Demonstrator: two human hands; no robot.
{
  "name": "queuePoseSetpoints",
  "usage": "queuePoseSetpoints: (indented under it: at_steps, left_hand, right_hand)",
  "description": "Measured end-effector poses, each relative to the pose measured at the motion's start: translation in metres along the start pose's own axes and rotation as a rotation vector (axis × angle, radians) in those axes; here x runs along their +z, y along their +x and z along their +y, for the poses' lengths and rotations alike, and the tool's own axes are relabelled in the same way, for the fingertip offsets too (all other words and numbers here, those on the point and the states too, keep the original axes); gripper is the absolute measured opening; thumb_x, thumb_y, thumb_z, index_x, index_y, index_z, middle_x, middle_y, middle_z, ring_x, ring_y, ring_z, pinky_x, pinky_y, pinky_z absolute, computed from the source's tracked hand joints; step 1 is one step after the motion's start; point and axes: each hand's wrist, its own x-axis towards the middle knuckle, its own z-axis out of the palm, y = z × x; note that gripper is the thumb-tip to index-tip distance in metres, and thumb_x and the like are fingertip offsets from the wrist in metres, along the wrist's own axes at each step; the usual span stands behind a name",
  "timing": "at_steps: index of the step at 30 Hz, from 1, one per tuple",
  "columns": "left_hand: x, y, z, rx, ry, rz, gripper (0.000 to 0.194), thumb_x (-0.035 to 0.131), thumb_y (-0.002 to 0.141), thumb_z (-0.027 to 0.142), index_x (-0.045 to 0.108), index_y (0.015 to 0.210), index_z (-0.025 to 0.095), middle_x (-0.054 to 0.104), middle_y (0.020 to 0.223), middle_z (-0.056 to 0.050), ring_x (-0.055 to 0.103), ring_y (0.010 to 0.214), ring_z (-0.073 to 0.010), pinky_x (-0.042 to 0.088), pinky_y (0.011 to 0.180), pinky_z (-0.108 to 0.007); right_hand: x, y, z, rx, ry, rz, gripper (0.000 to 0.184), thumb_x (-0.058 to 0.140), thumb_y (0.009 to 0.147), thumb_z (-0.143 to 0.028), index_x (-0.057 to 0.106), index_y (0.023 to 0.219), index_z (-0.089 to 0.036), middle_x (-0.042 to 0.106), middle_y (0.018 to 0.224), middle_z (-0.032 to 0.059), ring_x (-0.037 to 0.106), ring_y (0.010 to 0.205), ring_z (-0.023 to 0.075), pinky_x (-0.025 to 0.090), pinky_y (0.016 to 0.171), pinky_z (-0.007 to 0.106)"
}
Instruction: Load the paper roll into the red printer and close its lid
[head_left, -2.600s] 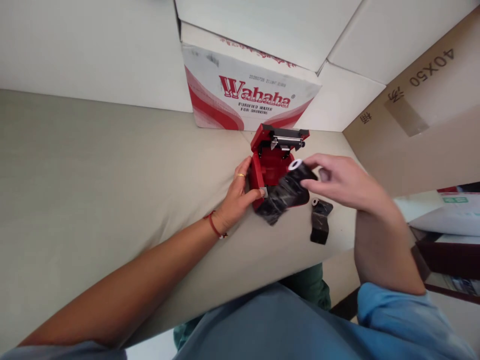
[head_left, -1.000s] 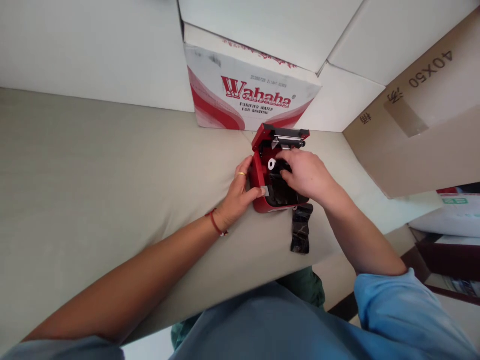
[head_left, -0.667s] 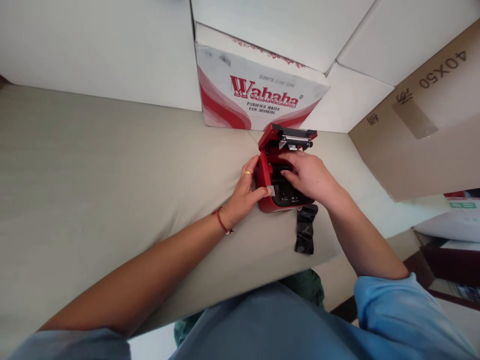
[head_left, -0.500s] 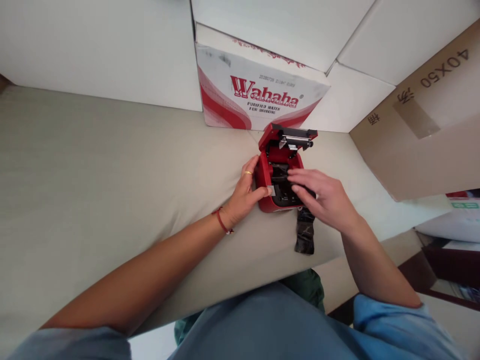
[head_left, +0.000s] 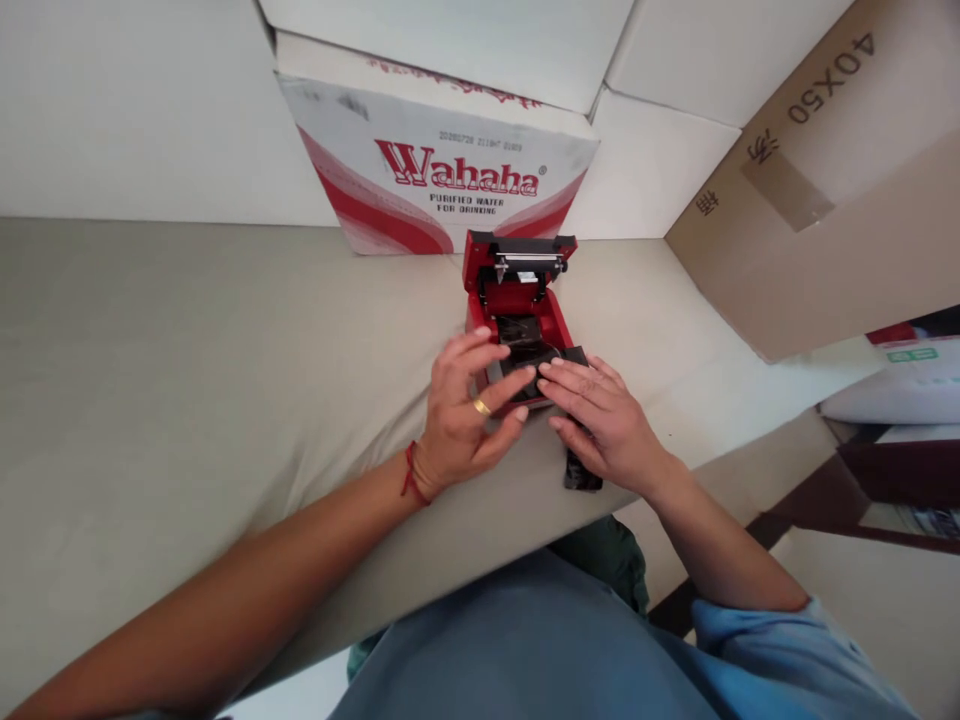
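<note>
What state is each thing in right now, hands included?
Red device: open, upright
Lid: raised, tilted back
Black film: partly inside the device, creased
Black strip: lying in front of the device, partly hidden by the right hand
Left hand: fingers spread at the device's front
Right hand: fingers extended at the front edge; grip unclear
Wahaha carton: standing upright
Brown carton: taped on its visible side

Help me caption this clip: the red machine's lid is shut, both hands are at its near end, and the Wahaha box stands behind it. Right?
Not quite: the head view shows the lid of the red machine open. The left hand and right hand are at its near end, and the Wahaha box stands behind it.
</note>
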Motion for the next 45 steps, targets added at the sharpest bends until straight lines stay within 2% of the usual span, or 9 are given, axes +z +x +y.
queuePoseSetpoints:
  at_steps: [8, 12, 15, 26, 30, 34, 37, 40, 45]
  left_hand:
    - [0.007, -0.007, 0.002, 0.086, 0.143, -0.059, 0.054, 0.076, 0.096, 0.019, 0.071, 0.143, 0.047, 0.077, 0.131, -0.001, 0.067, 0.143, -0.0283, 0.034, 0.139, -0.064]
    - [0.006, -0.005, 0.002, 0.145, 0.188, -0.014, 0.052, 0.076, 0.096, 0.017, 0.072, 0.141, 0.042, 0.075, 0.132, -0.004, 0.064, 0.145, -0.0279, 0.042, 0.135, -0.062]
    - [0.005, -0.005, 0.001, 0.13, 0.185, -0.023, 0.054, 0.078, 0.094, 0.017, 0.071, 0.141, 0.044, 0.073, 0.133, -0.003, 0.064, 0.146, -0.0291, 0.043, 0.134, -0.064]
    - [0.006, -0.007, 0.0, 0.139, 0.236, 0.015, 0.055, 0.08, 0.091, 0.021, 0.07, 0.138, 0.049, 0.068, 0.135, -0.003, 0.061, 0.147, -0.0312, 0.041, 0.134, -0.067]
    - [0.007, -0.007, 0.0, 0.15, 0.236, 0.024, 0.051, 0.079, 0.093, 0.021, 0.072, 0.137, 0.048, 0.066, 0.138, -0.003, 0.058, 0.151, -0.0298, 0.038, 0.136, -0.065]
    - [0.007, -0.008, 0.0, 0.133, 0.182, 0.037, 0.05, 0.08, 0.094, 0.021, 0.074, 0.136, 0.048, 0.066, 0.139, -0.003, 0.056, 0.153, -0.0297, 0.035, 0.139, -0.063]
    - [0.008, -0.01, -0.001, 0.082, 0.153, -0.001, 0.054, 0.081, 0.092, 0.023, 0.072, 0.137, 0.052, 0.067, 0.139, -0.001, 0.056, 0.153, -0.0314, 0.03, 0.14, -0.065]
    - [0.009, -0.011, -0.001, 0.086, 0.159, -0.007, 0.054, 0.08, 0.091, 0.025, 0.071, 0.137, 0.051, 0.067, 0.139, -0.001, 0.057, 0.152, -0.032, 0.032, 0.139, -0.064]
    - [0.005, -0.003, 0.001, 0.043, 0.105, 0.061, 0.061, 0.074, 0.095, 0.026, 0.058, 0.152, 0.043, 0.067, 0.137, -0.006, 0.06, 0.148, -0.032, 0.039, 0.135, -0.064]
  right_hand:
    - [-0.011, 0.064, 0.056, 0.29, 0.143, 0.409, 0.058, 0.037, 0.119, -0.059, 0.066, 0.159, -0.029, 0.072, 0.16, 0.0118, 0.068, 0.151, 0.0273, 0.053, 0.13, 0.052]
    - [0.001, 0.117, 0.08, 0.29, 0.18, 0.365, 0.069, 0.022, 0.119, -0.067, 0.05, 0.172, -0.032, 0.065, 0.168, 0.0095, 0.062, 0.157, 0.026, 0.049, 0.132, 0.053]
    - [0.005, 0.133, 0.075, 0.272, 0.197, 0.318, 0.066, 0.022, 0.121, -0.063, 0.06, 0.165, -0.032, 0.072, 0.16, 0.0062, 0.063, 0.155, 0.0253, 0.049, 0.132, 0.053]
    - [-0.005, 0.092, 0.036, 0.204, 0.081, 0.324, 0.049, 0.041, 0.119, -0.048, 0.085, 0.128, -0.029, 0.085, 0.133, 0.0076, 0.075, 0.129, 0.0261, 0.057, 0.12, 0.05]
    - [-0.001, 0.066, 0.028, 0.157, 0.065, 0.299, 0.046, 0.042, 0.117, -0.044, 0.082, 0.135, -0.029, 0.084, 0.139, 0.0083, 0.075, 0.134, 0.0272, 0.054, 0.124, 0.053]
    - [0.008, 0.039, 0.024, 0.192, 0.073, 0.274, 0.053, 0.037, 0.119, -0.041, 0.06, 0.165, -0.027, 0.087, 0.133, 0.0081, 0.078, 0.132, 0.0248, 0.053, 0.126, 0.052]
    - [0.01, 0.033, 0.021, 0.248, -0.031, 0.217, 0.048, 0.04, 0.119, -0.038, 0.07, 0.153, -0.025, 0.087, 0.134, 0.0083, 0.081, 0.129, 0.0258, 0.053, 0.128, 0.052]
    - [0.008, 0.037, 0.019, 0.307, -0.104, 0.193, 0.043, 0.043, 0.119, -0.034, 0.082, 0.132, -0.023, 0.088, 0.129, 0.0084, 0.085, 0.119, 0.0259, 0.064, 0.113, 0.044]
    - [0.006, 0.042, 0.018, 0.327, -0.104, 0.186, 0.04, 0.045, 0.118, -0.032, 0.083, 0.129, -0.025, 0.09, 0.123, 0.0036, 0.087, 0.113, 0.023, 0.07, 0.098, 0.036]
